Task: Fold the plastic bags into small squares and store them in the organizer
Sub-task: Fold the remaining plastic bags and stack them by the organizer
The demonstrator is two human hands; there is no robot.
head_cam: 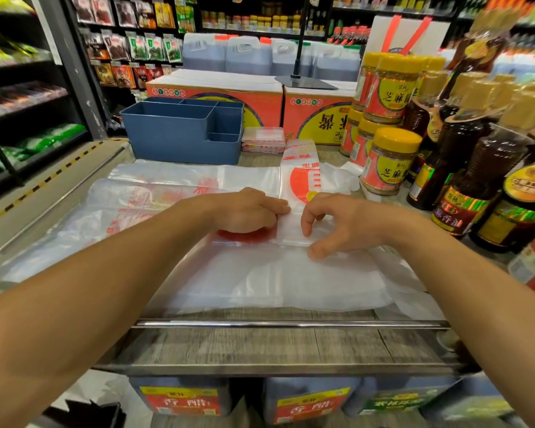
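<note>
Both hands meet at frame centre over a narrow folded bag strip [300, 180], clear plastic w/ red print, which runs from the centre up toward the upper right. Left hand [247, 210] lies knuckles-up w/ fingers curled down, fingertips on the strip's left edge at its near end; whether it pinches or just presses, can't tell. Right hand [337, 223] is arched over the strip's near end, fingers bent, index tip down on the plastic at centre, thumb [318, 250] flat on the sheet below it. The strip's lower end sits between the two hands, under the right fingers.

Under the strip, more bags [173, 193] lie spread flat, filling the left and centre of the shelf top [260, 344], w/ another clear sheet toward the lower centre.

Blue organizer [183, 131], upper centre-left, stands behind the bags; its compartments look empty from here. Just right of it is a small stack of folded squares [263, 139], on the shelf, not in the organizer.

Right side: yellow-lid jars [389, 159] and dark sauce bottles [488, 168]. Behind, red cartons [217, 94].
</note>
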